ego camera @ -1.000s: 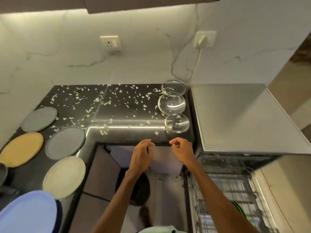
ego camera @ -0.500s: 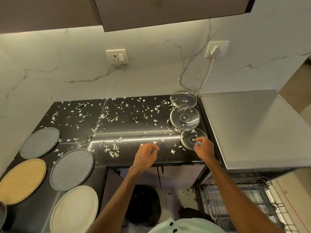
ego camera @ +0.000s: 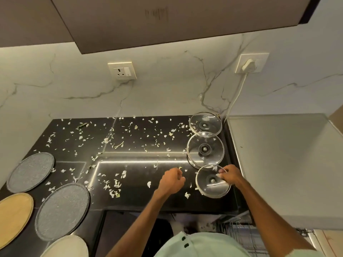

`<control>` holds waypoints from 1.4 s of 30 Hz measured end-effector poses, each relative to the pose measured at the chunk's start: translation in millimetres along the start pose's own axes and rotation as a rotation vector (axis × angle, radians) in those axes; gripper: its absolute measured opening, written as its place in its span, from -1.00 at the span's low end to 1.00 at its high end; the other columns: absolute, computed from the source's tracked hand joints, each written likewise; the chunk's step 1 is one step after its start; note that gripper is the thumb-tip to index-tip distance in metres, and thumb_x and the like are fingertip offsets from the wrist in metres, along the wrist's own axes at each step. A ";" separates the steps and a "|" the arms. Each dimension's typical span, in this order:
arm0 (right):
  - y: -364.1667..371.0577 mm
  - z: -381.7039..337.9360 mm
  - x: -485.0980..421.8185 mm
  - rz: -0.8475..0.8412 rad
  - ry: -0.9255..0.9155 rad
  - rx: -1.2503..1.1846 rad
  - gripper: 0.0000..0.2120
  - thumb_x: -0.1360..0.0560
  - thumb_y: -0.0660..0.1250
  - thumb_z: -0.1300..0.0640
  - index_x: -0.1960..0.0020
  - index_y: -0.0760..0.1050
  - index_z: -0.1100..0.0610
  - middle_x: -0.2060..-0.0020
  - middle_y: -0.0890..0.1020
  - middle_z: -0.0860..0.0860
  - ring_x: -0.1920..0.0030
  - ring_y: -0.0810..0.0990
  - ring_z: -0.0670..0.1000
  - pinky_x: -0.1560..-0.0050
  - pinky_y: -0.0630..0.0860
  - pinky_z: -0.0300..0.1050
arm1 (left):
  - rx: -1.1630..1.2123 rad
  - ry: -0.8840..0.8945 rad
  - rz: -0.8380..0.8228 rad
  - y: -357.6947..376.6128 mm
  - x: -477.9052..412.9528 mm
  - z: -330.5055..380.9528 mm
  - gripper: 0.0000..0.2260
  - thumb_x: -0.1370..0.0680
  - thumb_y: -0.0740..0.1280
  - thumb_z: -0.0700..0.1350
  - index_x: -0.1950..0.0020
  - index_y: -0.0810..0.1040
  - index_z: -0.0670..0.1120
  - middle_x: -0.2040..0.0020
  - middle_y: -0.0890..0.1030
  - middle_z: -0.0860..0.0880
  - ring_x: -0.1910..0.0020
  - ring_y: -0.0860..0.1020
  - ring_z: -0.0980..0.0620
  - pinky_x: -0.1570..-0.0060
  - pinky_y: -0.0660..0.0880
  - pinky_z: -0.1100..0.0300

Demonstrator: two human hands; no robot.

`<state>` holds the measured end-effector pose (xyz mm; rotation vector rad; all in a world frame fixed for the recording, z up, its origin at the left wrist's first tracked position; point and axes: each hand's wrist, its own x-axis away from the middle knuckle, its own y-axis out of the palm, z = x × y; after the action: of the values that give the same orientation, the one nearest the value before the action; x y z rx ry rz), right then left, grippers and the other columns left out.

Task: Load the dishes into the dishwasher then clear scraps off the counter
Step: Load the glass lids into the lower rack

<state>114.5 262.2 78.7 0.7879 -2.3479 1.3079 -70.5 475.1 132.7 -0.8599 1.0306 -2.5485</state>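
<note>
Clear glass lid [ego camera: 209, 188], steel rim, dark knob, front-right on the scrap-strewn counter [ego camera: 139, 193]. Your right hand [ego camera: 231, 175] curls onto its right side, gripping; left hand [ego camera: 171, 181] hovers loosely curled, empty.

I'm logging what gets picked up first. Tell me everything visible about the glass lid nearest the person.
The nearest round clear glass lid has a thin metal rim and a small dark central knob. It is closest of three lids in a row along the right edge of the black counter, its far rim meeting that of the middle lid in this view. The right hand grips its far right rim. Whether it is lifted cannot be told.
</note>
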 end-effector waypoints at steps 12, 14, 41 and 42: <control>-50.9 -82.8 15.7 -0.477 -0.309 -0.402 -0.80 -0.55 0.45 0.17 -0.14 0.60 0.21 0.08 0.73 0.18 0.14 0.74 0.11 0.15 0.66 -0.09 | 0.421 0.074 -0.133 -28.7 -26.5 23.6 -0.79 -0.65 0.33 -0.05 -0.04 0.60 -0.20 0.13 0.72 -0.11 0.19 0.71 -0.07 0.01 0.66 -0.10; -52.2 -82.1 4.7 -0.371 -0.316 -0.487 -0.71 -0.52 0.47 0.00 -0.16 0.62 0.15 0.03 0.73 0.11 0.04 0.73 0.08 0.08 0.67 -0.04 | 0.494 0.037 -0.059 -43.9 -23.2 18.3 -0.81 -0.65 0.32 -0.07 -0.07 0.58 -0.20 0.09 0.70 -0.11 0.16 0.70 -0.10 0.04 0.67 -0.08; -34.6 -43.1 104.7 0.090 0.008 -0.706 -0.52 -0.43 0.51 0.32 -0.27 0.40 0.17 -0.05 0.61 0.19 0.22 0.74 0.21 0.29 0.69 0.21 | 0.664 0.071 0.076 -89.8 73.5 -44.5 -0.84 -0.64 0.33 -0.14 -0.15 0.54 -0.21 0.07 0.72 -0.21 0.16 0.72 -0.16 0.20 0.65 0.09; -30.2 -38.2 118.7 0.118 0.024 -0.717 -0.52 -0.43 0.51 0.32 -0.27 0.40 0.17 -0.05 0.61 0.20 0.24 0.74 0.21 0.29 0.69 0.22 | 0.648 0.084 0.057 -89.6 76.7 -44.5 -0.84 -0.64 0.34 -0.16 -0.15 0.54 -0.22 0.07 0.71 -0.22 0.16 0.72 -0.16 0.21 0.65 0.10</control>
<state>40.4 246.3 182.1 0.4018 -2.5949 0.4199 -160.1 529.7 202.6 -0.5307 0.1943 -2.6222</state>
